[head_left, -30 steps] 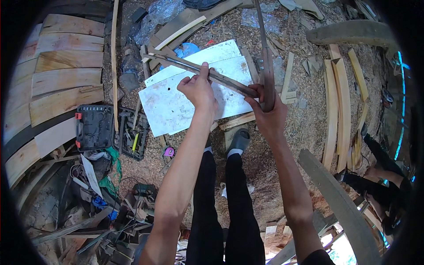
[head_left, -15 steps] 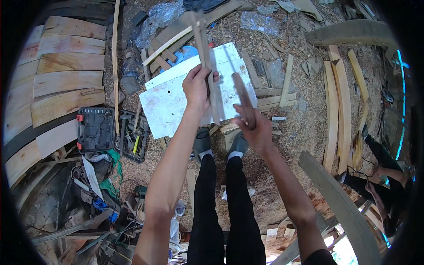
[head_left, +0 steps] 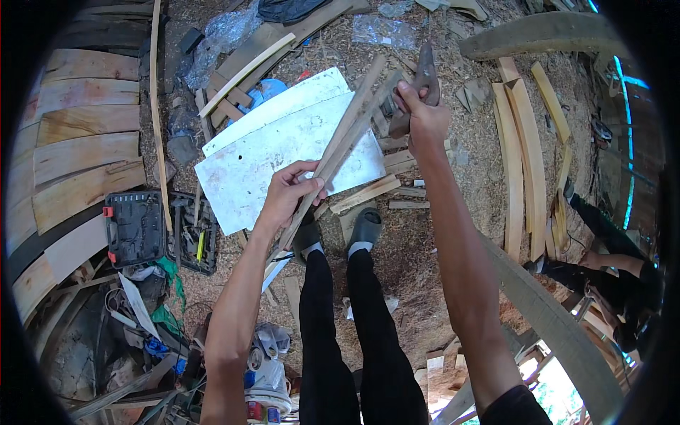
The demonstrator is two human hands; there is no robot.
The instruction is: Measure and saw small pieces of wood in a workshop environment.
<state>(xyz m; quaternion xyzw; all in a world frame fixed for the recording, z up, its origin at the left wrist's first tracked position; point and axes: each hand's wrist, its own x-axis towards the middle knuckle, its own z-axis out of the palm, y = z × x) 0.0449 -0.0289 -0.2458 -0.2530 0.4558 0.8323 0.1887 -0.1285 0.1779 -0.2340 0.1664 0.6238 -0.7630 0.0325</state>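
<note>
My left hand (head_left: 294, 191) is closed on two long, narrow weathered wooden strips (head_left: 353, 120), which slant from below that hand up toward the upper right. Beside their upper ends, my right hand (head_left: 425, 117) grips the dark brown wooden handle (head_left: 425, 71) of what looks like a handsaw, its thin blade seen nearly edge-on. Beneath the strips, stained white sheets (head_left: 269, 163) lie on the ground, with short wood offcuts (head_left: 365, 193) near my feet.
Curved planks (head_left: 85, 152) and an open black tool case (head_left: 134, 230) lie left. Pale curved boards (head_left: 524, 170) lie right, near a co-worker's dark-clothed legs (head_left: 595, 241). A large weathered beam (head_left: 552, 333) angles across the lower right; tangled scrap (head_left: 127, 354) fills the lower left.
My right hand has moved up and away from my body with the tool. My left hand has moved lower and leftward, and the strips now slant up to the right.
</note>
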